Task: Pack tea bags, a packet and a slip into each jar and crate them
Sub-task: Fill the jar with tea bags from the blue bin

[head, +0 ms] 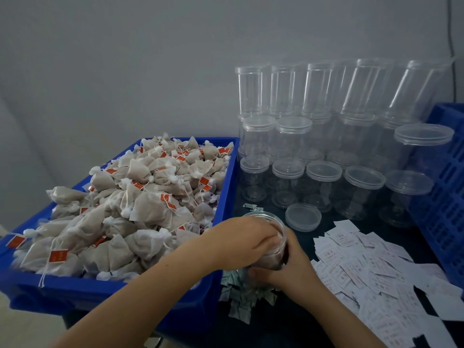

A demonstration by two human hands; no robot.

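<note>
A clear plastic jar [277, 249] stands open on the dark table, with brownish tea bags inside it. My right hand [288, 268] wraps around its lower side and grips it. My left hand [247, 241] lies over the jar's mouth with the fingers curled down into it; what they hold is hidden. The jar's loose lid [303, 216] lies just behind. A heap of tea bags [130, 204] with red tags fills the blue bin [227, 172] at left. Small silvery packets [238, 297] lie under the jar. White slips [376, 275] are spread at right.
Several empty lidded jars [324, 151] are stacked in rows at the back against the grey wall. A blue slatted crate [447, 197] stands at the right edge. A few packets [251, 206] lie behind the jar.
</note>
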